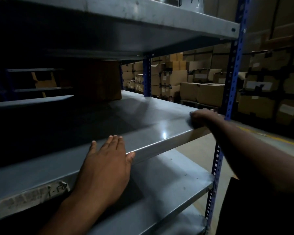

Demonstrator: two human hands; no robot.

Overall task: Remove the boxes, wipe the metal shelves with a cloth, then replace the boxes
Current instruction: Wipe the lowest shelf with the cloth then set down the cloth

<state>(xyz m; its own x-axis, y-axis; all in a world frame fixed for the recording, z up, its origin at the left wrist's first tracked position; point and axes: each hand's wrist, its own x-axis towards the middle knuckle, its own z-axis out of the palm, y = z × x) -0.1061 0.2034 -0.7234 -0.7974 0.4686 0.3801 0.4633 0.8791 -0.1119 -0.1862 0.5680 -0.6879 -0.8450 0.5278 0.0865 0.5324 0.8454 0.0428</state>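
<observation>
Left hand [107, 160] lies flat, fingers straight, palm down on the front lip of the middle metal shelf [159, 122], thumb hooked over the edge. Right hand [203, 117] is at the shelf's right front corner, fingers curled down on a small dark cloth [191, 122] that barely shows under them; blurred, so grip detail unclear. Shelf is grey sheet metal, smooth, with a glossy highlight near the front edge and a folded front lip. A worn label [32, 195] with handwritten marks is stuck on that lip at left. One brown cardboard box [98, 80] sits at the back of the same shelf, in shadow. More grey shelves above and below. Blue perforated upright [232, 68] at right, just beside the right hand. Stacked cardboard boxes [202, 85] with white labels fill the background across the aisle.
</observation>
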